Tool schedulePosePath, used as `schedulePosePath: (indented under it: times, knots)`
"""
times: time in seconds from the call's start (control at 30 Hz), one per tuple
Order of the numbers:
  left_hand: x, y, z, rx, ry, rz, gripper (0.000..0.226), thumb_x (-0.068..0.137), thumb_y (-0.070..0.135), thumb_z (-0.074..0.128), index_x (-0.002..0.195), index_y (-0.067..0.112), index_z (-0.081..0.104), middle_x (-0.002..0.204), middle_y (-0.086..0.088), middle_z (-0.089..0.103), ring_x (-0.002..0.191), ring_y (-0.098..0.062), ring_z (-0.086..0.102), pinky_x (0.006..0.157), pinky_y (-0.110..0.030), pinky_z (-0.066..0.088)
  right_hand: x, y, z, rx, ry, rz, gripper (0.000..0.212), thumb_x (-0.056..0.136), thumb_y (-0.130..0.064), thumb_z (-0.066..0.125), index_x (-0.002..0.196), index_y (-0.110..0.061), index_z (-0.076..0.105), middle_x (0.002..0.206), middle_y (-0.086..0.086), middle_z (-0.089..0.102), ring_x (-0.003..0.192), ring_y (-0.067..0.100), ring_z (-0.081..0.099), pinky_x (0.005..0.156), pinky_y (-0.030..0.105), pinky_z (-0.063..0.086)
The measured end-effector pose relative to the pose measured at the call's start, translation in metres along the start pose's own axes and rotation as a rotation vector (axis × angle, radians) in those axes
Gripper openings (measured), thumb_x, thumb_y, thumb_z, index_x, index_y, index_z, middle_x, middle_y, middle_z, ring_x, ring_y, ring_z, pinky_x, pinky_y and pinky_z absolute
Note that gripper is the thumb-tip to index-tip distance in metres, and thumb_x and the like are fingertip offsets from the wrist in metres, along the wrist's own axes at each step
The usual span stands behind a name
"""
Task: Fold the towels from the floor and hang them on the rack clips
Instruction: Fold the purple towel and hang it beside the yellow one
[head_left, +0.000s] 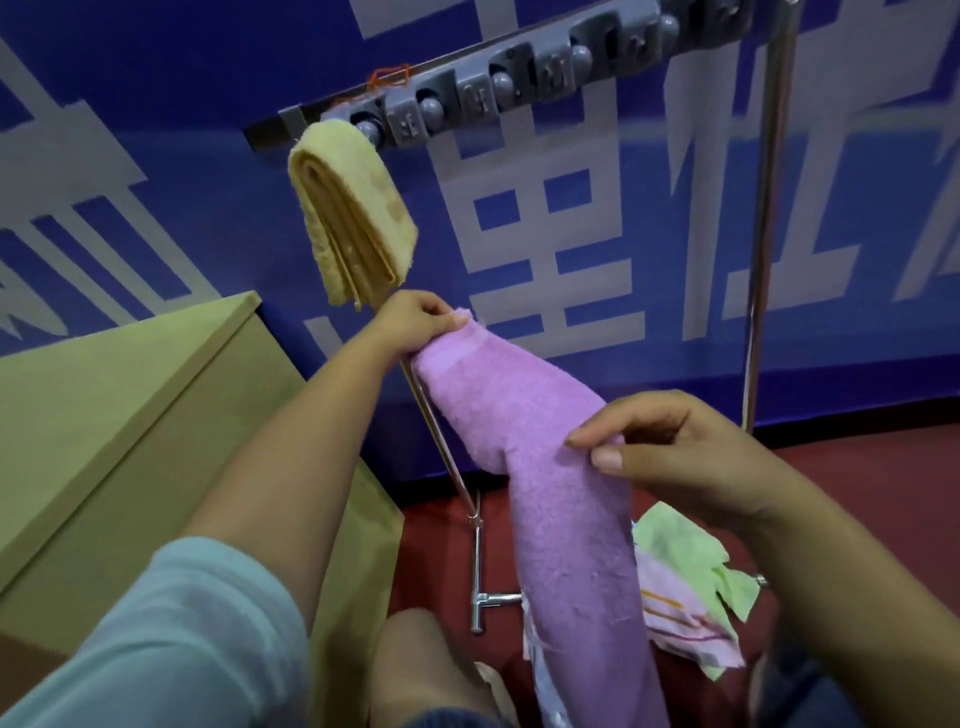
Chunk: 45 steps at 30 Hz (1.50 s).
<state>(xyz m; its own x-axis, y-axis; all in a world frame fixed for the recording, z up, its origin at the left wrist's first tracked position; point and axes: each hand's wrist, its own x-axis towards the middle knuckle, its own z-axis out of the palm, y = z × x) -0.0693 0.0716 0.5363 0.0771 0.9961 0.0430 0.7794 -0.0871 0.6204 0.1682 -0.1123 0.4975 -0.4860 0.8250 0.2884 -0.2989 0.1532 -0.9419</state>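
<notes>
A pale blue sleeve fills the lower left corner, and from it the bare forearm reaches up to the left hand, whose fingers pinch the top end of a purple towel. The right hand grips the same towel at its middle, thumb on the near face and fingers curled over the far side, so the upper part runs slanting between the two hands while the rest hangs straight down past a bare knee. On the dark red floor below lies a heap of other towels, a light green towel on top of a pink striped towel (how many more are under them cannot be told). A folded yellow towel hangs from the leftmost clip of the grey clip rail on the chrome rack; the clips to its right hold nothing. A tan cabinet stands on the left, and a blue banner with white characters covers the wall behind.
</notes>
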Motion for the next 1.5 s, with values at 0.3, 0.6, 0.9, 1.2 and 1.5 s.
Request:
schedulePosePath:
  times: [0.3,0.6,0.9,1.2,1.5]
  knots:
    - [-0.017,-0.036,0.068,-0.197,-0.225,-0.253,0.018,0.087,0.021,0.066,0.072,0.010,0.065,0.074,-0.004,0.064,0.065,-0.012,0.056,0.061,-0.025,0.047,0.008,0.002,-0.004,0.360,0.236,0.062,0.033,0.039,-0.021,0.090,0.069,-0.020,0.077,0.074,-0.004,0.072,0.069,0.007,0.068,0.059,0.018,0.053]
    - [-0.101,0.014,0.044,-0.918,0.218,-0.105,0.021,0.096,0.031,0.050,0.084,0.016,0.057,0.070,0.000,0.062,0.066,-0.010,0.058,0.064,-0.024,0.047,0.022,0.001,0.000,0.304,0.418,0.166,0.027,0.066,-0.002,0.059,0.073,-0.020,0.078,0.082,-0.003,0.074,0.071,0.009,0.069,0.058,0.020,0.054]
    - [-0.162,0.022,0.070,-0.941,-0.027,-0.100,0.057,0.071,0.069,0.062,0.111,0.028,0.065,0.111,-0.001,0.070,0.107,-0.017,0.065,0.094,-0.038,0.049,0.021,-0.004,0.013,0.279,0.376,0.181,0.025,0.067,-0.001,0.058,0.071,-0.016,0.077,0.082,-0.001,0.074,0.071,0.009,0.069,0.059,0.019,0.054]
    - [-0.143,0.041,0.048,-1.022,0.227,-0.136,0.018,0.084,0.005,0.065,0.096,0.018,0.061,0.058,0.009,0.067,0.068,-0.015,0.059,0.067,-0.033,0.046,0.015,-0.010,0.020,0.255,0.287,0.218,0.023,0.067,0.001,0.058,0.065,-0.012,0.076,0.071,0.000,0.071,0.066,0.009,0.068,0.056,0.017,0.054]
    - [-0.159,0.028,0.050,-1.320,-0.028,-0.005,0.067,0.072,0.042,0.059,0.134,0.024,0.045,0.101,0.005,0.074,0.098,-0.011,0.068,0.080,-0.027,0.057,0.040,-0.015,0.025,0.533,0.397,0.186,0.034,0.080,0.009,0.051,0.074,-0.011,0.077,0.078,0.003,0.073,0.065,0.011,0.068,0.061,0.021,0.058]
